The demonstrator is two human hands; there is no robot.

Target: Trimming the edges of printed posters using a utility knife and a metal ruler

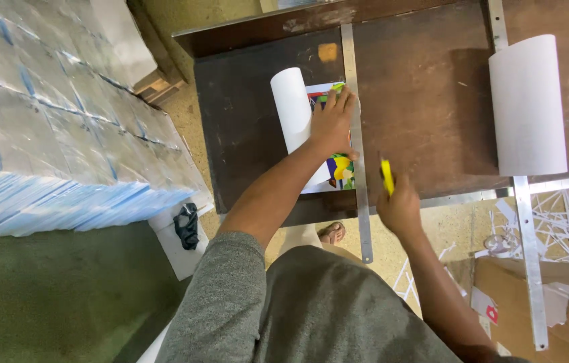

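Observation:
My left hand (331, 124) presses flat on a colourful printed sheet (340, 169) that curls up into a white roll (292, 107) on a dark wooden board (251, 134). A long metal ruler (358, 202) lies along the sheet's right edge, under my fingertips. My right hand (400, 208) grips a yellow utility knife (387, 176), its tip just right of the ruler near the board's front edge.
A second white roll (528, 104) lies on the board at the right over another metal ruler (530, 262). Stacked foil-wrapped bundles (49, 134) fill the left. White paper strips (560, 215) and a cardboard box (533, 296) sit on the floor at right.

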